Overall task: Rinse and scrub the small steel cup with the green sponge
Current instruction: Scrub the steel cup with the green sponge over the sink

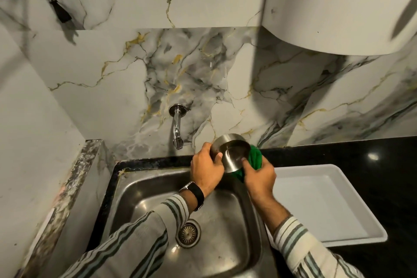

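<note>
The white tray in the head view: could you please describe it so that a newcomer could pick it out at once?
Start at the steel sink set into the black counter. Directly to its right, on that counter, lies the white tray. It is the only flat, pale, rectangular thing there, shallow-rimmed with rounded corners, and nothing lies in it.

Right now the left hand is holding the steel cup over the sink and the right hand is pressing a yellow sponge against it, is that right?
Nearly. The sponge is green, not yellow, as the head view shows. The rest stands: the left hand holds the steel cup over the sink, and the right hand presses the sponge against it.
</note>
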`<act>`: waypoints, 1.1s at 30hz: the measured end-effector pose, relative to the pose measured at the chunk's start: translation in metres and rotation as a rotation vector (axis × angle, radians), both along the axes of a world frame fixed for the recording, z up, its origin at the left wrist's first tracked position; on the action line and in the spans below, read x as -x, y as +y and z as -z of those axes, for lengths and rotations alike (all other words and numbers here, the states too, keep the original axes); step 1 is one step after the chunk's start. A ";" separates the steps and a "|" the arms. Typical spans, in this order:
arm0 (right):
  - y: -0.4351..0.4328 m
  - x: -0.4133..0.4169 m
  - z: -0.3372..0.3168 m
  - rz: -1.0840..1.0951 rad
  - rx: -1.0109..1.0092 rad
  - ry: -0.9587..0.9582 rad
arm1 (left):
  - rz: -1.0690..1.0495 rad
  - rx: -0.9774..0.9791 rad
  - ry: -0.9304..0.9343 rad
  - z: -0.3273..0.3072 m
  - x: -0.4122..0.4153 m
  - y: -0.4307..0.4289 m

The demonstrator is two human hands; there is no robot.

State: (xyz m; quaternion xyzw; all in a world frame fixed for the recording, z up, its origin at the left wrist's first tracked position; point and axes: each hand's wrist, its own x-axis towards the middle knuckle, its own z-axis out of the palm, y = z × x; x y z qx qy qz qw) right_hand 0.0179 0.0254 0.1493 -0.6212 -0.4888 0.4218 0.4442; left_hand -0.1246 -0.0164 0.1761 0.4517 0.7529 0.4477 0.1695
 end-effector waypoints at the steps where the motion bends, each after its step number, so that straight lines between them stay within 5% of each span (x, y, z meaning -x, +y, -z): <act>1: 0.004 -0.005 -0.003 -0.043 -0.086 -0.119 | 0.024 0.005 0.045 -0.001 0.004 -0.001; 4: 0.015 -0.014 -0.014 -0.169 -0.341 -0.437 | 0.175 -0.028 0.156 -0.008 0.011 0.003; 7: 0.025 -0.013 -0.025 -0.176 -0.428 -0.465 | 0.170 -0.044 0.183 -0.014 0.010 0.012; 12: 0.021 -0.003 -0.016 -0.103 -0.178 -0.051 | -0.020 -0.161 -0.063 -0.012 -0.002 0.014; 24: 0.015 -0.042 0.040 -0.131 0.537 0.750 | -0.040 -0.129 -0.129 0.039 -0.007 -0.003; 28: 0.033 -0.080 0.028 -0.068 0.552 0.857 | -0.126 -0.121 -0.267 0.035 0.002 0.001; 33: 0.053 -0.158 0.022 -0.030 0.624 0.730 | -0.142 -0.123 -0.350 0.026 0.008 0.007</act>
